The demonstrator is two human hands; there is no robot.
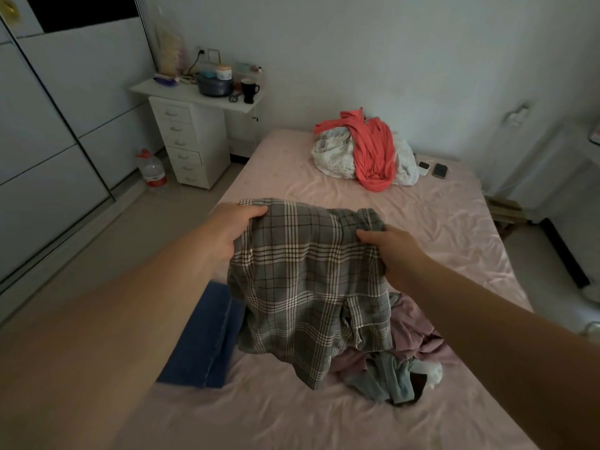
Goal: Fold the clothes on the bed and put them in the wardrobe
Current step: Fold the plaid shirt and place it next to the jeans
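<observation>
Where both hands (233, 228) grip, shirt (308, 280) hangs lengthwise

Soft matt woven cloth, that grey plaid garment (308, 280). Beneath it the pink bed sheet (438, 228) shows a faint sheen, and left of it lies blue denim (204, 339).

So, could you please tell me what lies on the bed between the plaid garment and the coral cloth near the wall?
Nothing: the head view shows only bare, wrinkled pink sheet between the plaid garment and the coral cloth.
</observation>
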